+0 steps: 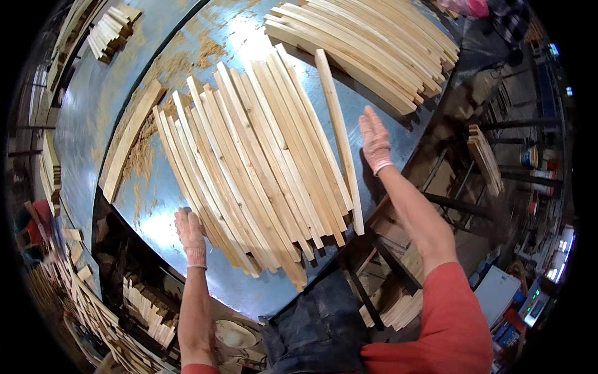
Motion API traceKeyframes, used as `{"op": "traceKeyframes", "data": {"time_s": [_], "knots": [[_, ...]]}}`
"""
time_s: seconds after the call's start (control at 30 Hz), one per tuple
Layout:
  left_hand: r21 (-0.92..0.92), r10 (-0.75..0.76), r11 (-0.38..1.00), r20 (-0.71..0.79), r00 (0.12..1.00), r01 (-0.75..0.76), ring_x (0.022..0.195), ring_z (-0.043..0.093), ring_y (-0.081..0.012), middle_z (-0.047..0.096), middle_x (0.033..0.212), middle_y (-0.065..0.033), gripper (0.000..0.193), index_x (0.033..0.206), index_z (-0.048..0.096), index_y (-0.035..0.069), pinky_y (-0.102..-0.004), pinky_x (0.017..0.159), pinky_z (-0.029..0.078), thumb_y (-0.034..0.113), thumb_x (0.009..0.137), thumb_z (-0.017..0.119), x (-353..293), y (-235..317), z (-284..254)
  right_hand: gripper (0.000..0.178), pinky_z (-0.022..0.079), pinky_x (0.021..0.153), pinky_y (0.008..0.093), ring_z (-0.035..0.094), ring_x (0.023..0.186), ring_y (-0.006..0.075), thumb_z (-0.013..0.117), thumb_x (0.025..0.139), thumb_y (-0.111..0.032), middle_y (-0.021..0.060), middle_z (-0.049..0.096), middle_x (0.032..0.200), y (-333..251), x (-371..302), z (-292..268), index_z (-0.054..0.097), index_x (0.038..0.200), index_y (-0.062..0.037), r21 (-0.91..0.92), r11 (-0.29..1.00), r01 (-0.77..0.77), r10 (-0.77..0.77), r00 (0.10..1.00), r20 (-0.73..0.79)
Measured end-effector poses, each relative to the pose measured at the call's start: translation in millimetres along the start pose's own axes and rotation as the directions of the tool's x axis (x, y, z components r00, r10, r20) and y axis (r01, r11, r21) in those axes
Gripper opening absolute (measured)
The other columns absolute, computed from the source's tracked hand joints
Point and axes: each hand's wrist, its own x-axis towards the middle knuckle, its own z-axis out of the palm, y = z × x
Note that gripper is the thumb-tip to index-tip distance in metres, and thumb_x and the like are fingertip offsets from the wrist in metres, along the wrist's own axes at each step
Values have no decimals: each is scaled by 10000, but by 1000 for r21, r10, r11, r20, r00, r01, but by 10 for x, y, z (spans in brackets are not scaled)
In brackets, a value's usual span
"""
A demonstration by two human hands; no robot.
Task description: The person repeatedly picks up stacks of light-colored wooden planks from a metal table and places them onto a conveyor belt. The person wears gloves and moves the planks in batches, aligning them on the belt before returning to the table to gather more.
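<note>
Grey metal, shiny and dusted with sawdust (212, 53), makes the top of the table (240, 294) before you, in a workshop with wood stored all around. On it, between your two hands, lies the row of wooden strips (249, 162), placed side by side, with uneven ends and a slight curve. Your left hand (190, 232), in a pale glove, is open and holds nothing; it is just beside the left edge of this row, near its lower end, but one cannot tell if it touches. Your right hand (375, 138), also gloved, is open with fingers extended, and stands apart from the wood. Nearest to it is a single strip (338, 140), tilted a little away from the row. Beyond, at the upper right, a second stack of strips (367, 50) lies on the table. At the left, a curved board (132, 140) rests near the sawdust.
</note>
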Motion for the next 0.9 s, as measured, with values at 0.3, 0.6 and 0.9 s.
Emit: {"op": "traceKeyframes", "data": {"time_s": [0.3, 0.6, 0.9], "knots": [[-68, -130, 987, 190, 973, 145, 1607, 248, -466, 352, 1697, -306, 791, 1662, 372, -16, -543, 1312, 205, 523, 1086, 442, 366, 197, 152, 731, 422, 1208, 367, 588, 1403, 283, 665, 1084, -438, 227, 616, 1536, -593, -118, 677, 496, 1592, 59, 207, 929, -307, 240, 925, 295], [-740, -168, 405, 516, 840, 536, 1315, 624, -268, 620, 1454, -143, 785, 1613, 426, 11, -432, 1147, 505, 328, 971, 749, -51, 741, -172, 661, 515, 1099, 376, 664, 1215, 239, 738, 1002, -325, 173, 714, 1312, -847, -212, 459, 573, 1476, 104, 206, 773, -600, 366, 688, 627], [-713, -159, 227, 645, 747, 663, 1114, 726, -256, 718, 1267, -122, 770, 1491, 564, -30, -419, 1011, 595, 238, 814, 816, -998, 382, -186, 794, 531, 1091, 377, 658, 1232, 253, 798, 873, -245, 170, 666, 1380, -832, -759, 93, 511, 1539, 80, 136, 768, -626, 362, 599, 714]]}}
